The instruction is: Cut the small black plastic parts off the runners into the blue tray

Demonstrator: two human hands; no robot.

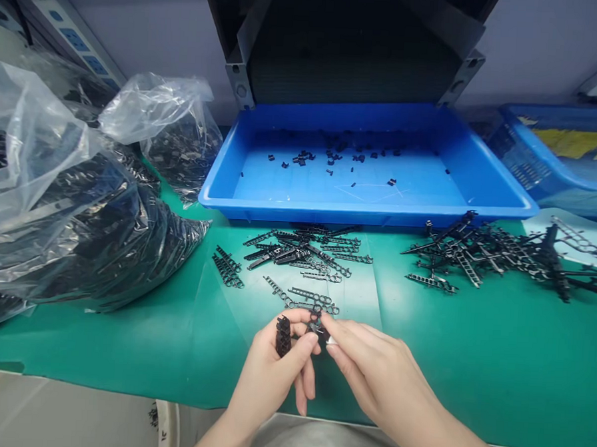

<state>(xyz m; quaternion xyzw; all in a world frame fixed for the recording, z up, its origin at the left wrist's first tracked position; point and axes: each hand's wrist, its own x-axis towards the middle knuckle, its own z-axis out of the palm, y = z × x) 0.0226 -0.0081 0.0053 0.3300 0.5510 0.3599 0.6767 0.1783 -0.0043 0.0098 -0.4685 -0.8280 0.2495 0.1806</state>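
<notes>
My left hand (276, 366) is closed around a small stack of black plastic strips (283, 335), held upright between thumb and fingers. My right hand (366, 364) pinches another small black plastic piece (316, 323) right beside that stack, fingertips nearly touching the left thumb. Both hands hover low over the green mat (472, 353) near its front edge. Just beyond them lie several loose black ladder-like strips (306, 264) scattered on the mat.
A blue tray (480, 186) with small black bits stands behind the strips. Clear plastic bags (54, 197) full of black parts fill the left. A tangled pile of black frames (492, 253) lies at right, near a blue basket (567, 157).
</notes>
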